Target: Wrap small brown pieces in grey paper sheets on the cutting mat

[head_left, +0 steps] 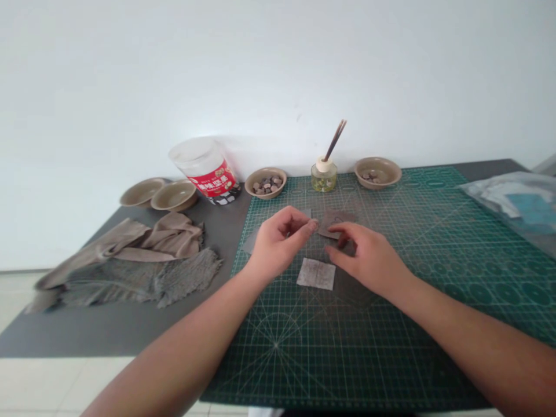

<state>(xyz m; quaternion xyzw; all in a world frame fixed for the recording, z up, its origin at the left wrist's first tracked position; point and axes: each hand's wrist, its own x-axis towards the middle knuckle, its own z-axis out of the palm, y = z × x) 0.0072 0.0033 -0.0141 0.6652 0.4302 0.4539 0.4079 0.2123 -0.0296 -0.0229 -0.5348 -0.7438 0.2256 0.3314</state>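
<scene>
- Left hand [276,242]: thumb and forefinger closed on a small piece [313,224].
- Right hand [369,252]: thumb and fingers apart, beside the brown square [337,220].
- Small piece: at the left fingertips, brownish, mostly covered; too small to tell its long axis or which way it points.
- Grey patch [317,274]: flat on the mat [330,359], nearer the wearer than the fingertips.
- Beyond the hands: pebble bowl [266,196], reed bottle [324,178].
</scene>
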